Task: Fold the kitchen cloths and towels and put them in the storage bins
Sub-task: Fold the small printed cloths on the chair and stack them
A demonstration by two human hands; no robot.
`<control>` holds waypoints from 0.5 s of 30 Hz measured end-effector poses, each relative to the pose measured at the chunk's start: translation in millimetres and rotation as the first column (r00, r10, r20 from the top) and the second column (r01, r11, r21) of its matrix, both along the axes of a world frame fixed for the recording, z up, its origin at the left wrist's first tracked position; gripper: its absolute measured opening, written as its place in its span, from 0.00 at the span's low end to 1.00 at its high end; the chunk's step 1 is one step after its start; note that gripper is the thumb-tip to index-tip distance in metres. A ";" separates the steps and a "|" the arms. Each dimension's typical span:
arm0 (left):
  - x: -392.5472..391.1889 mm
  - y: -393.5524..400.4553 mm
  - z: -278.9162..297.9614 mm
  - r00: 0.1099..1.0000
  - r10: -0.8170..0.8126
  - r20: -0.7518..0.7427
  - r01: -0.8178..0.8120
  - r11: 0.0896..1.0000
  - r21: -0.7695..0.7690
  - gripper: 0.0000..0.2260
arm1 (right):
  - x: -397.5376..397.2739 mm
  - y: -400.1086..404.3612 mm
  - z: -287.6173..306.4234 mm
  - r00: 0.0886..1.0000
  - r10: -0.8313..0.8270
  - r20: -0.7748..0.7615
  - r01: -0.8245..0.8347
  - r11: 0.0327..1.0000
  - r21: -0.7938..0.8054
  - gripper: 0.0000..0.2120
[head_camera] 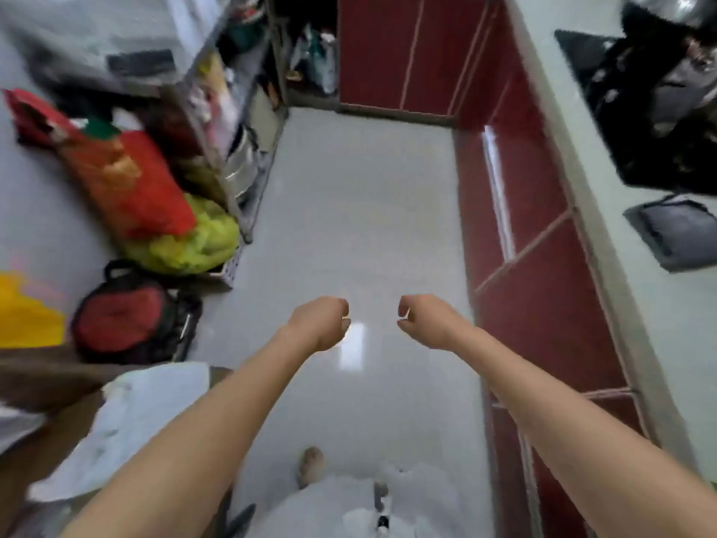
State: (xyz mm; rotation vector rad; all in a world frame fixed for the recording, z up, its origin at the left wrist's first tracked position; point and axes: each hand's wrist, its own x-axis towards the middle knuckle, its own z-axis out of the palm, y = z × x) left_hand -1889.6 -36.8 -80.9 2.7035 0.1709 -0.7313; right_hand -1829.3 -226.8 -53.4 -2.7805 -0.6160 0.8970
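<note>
A red bag (pixel 128 180) and a yellow-green bundle (pixel 194 242) sit against the left edge of the grey floor (pixel 357 211), with a white cloth (pixel 128 425) at the near left corner. Both arms reach out above the floor: the left hand (pixel 320 324) and right hand (pixel 425 320) hang with fingers curled, holding nothing visible. A folded grey cloth (pixel 675 231) lies on the pale counter (pixel 582 122) at right.

Bright even light; glare patch on glossy floor (pixel 351 345); motion blur throughout; wide-angle bending at edges.
</note>
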 end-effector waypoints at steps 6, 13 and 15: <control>-149.9 179.8 -10.2 0.850 0.526 -0.021 -0.526 0.850 0.015 0.12 | -55.7 220.4 -14.9 0.897 0.438 -0.054 -0.438 0.899 0.002 0.12; -316.3 241.4 -55.4 0.403 0.891 -0.211 -0.912 0.409 -0.015 0.14 | -135.6 385.8 -51.9 0.547 0.829 -0.116 -0.837 0.541 -0.086 0.12; -352.9 242.6 -63.1 0.280 0.933 -0.227 -0.958 0.286 -0.009 0.13 | -157.7 423.6 -63.5 0.425 0.896 -0.130 -0.904 0.414 -0.105 0.13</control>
